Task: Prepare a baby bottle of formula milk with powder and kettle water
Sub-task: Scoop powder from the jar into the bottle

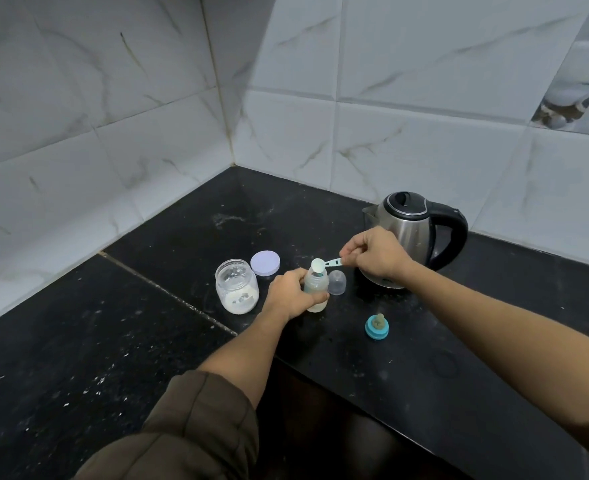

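Brown rolled-up sleeve (196, 424) at bottom centre, left forearm running up from it to the left hand (291, 296), which is wrapped around the baby bottle (316, 287), thumb across the lower body. Bottle stands upright on the black countertop (78, 341), open at the top, some pale liquid visible low inside. Right hand (376, 256) pinches the handle end of a small light-blue scoop (322, 264) between thumb and fingers; scoop bowl is tipped right over the bottle mouth, whitish inside. Powder jar (237, 286), clear, lid off, stands just left of the left hand, white powder at its base and smeared on the walls. Lilac lid (265, 262) lies flat behind the jar, near it. Clear dome cap (337, 283) sits just right of the bottle, touching or nearly, cannot tell. Teal ring with teat (377, 327) lies on the counter nearer the camera, right of the bottle, apart from it. Steel kettle (414, 237) with black lid and handle stands behind the right hand, lid closed. White marble-look tiled walls (113, 116) meet in a corner behind.
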